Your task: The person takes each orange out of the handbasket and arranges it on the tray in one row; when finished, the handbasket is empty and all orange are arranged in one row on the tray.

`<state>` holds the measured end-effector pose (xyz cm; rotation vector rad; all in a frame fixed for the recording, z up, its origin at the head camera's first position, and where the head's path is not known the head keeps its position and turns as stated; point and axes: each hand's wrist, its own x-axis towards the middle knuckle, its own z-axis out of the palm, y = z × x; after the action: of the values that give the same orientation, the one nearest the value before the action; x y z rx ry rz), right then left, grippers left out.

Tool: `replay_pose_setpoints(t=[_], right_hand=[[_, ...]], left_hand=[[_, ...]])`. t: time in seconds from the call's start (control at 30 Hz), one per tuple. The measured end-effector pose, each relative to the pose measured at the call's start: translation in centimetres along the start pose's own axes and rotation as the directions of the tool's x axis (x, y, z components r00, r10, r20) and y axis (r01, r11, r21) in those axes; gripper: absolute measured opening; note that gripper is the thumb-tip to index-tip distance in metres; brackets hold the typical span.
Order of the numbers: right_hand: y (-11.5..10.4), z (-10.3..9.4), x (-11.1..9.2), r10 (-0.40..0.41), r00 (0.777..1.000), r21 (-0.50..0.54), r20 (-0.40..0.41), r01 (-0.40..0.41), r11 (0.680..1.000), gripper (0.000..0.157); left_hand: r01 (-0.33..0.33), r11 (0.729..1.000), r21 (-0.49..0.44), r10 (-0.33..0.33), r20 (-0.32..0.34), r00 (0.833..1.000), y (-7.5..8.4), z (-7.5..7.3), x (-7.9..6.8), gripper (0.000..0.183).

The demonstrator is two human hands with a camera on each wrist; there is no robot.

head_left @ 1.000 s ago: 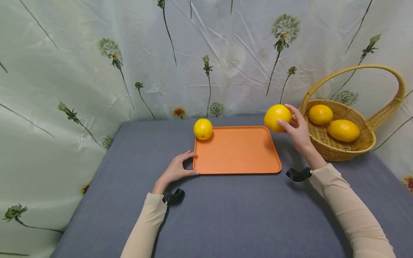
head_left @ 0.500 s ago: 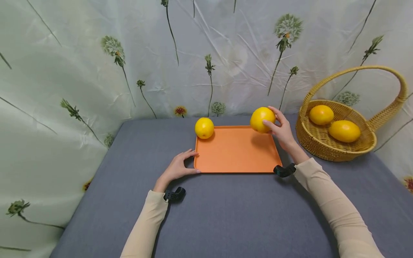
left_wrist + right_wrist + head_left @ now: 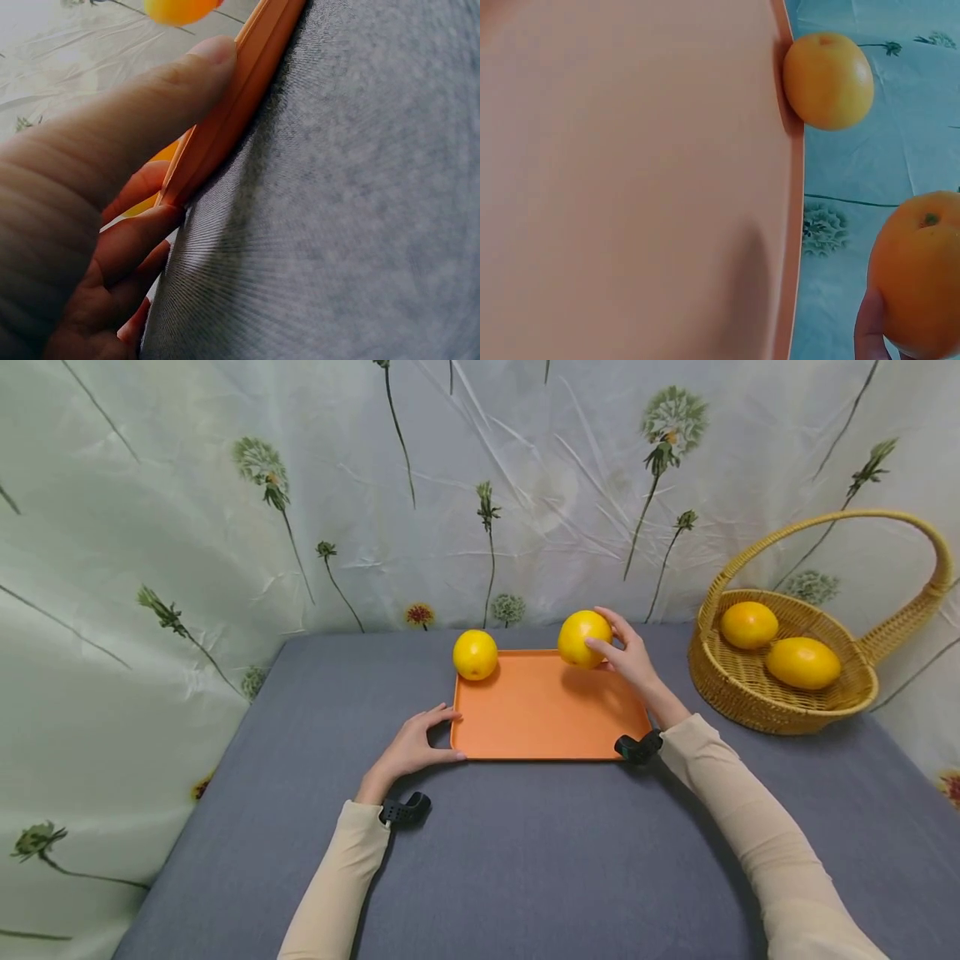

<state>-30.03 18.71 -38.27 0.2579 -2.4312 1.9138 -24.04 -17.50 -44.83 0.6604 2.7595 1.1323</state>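
My right hand (image 3: 626, 652) holds an orange (image 3: 584, 639) between thumb and fingers, above the back part of an orange-coloured tray (image 3: 540, 718). In the right wrist view that held orange (image 3: 922, 277) shows its green stem spot, with a fingertip at its lower side. A second orange (image 3: 475, 655) sits in the tray's back left corner. At the tray's left end, my left hand (image 3: 412, 745) grips the rim, thumb at the front corner and fingers along the left side. The left wrist view has the thumb (image 3: 214, 56) against the tray's outer wall (image 3: 236, 105).
A wicker basket (image 3: 772, 720) with a tall handle stands at the right, holding a round orange fruit (image 3: 748, 625) and a longer yellow-orange fruit (image 3: 803, 663). Grey cloth (image 3: 525, 860) covers the table. A flower-print curtain (image 3: 555, 527) hangs behind.
My right hand has carried the orange leftward from beside the basket to above the tray. The left hand stays at the tray's left end, and the other orange stays in its corner.
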Motion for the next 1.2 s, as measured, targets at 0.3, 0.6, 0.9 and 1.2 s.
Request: replay_pose_setpoints(t=[0.3,0.6,0.9,1.2], right_hand=[[0.1,1.2,0.8,0.023,0.999,-0.061,0.029,-0.021,0.998,0.059],[0.7,2.3,1.7,0.059,0.997,-0.041,0.043,-0.057,0.998,0.059],[0.6,4.2,2.5,0.071,0.995,-0.038,0.065,-0.069,0.997,0.058],[1.0,5.5,2.8,0.099,0.992,-0.041,0.083,-0.096,0.995,0.057]], left_hand=[[0.002,1.0,0.003,-0.002,0.001,1.0,-0.1,0.1,0.1,0.067],[0.006,1.0,-0.003,-0.006,0.006,1.0,0.0,0.2,0.1,0.067],[0.025,1.0,0.006,-0.025,0.0,1.0,0.0,0.1,0.0,0.067],[0.03,0.999,0.012,-0.03,0.007,1.0,0.0,0.0,0.0,0.067]])
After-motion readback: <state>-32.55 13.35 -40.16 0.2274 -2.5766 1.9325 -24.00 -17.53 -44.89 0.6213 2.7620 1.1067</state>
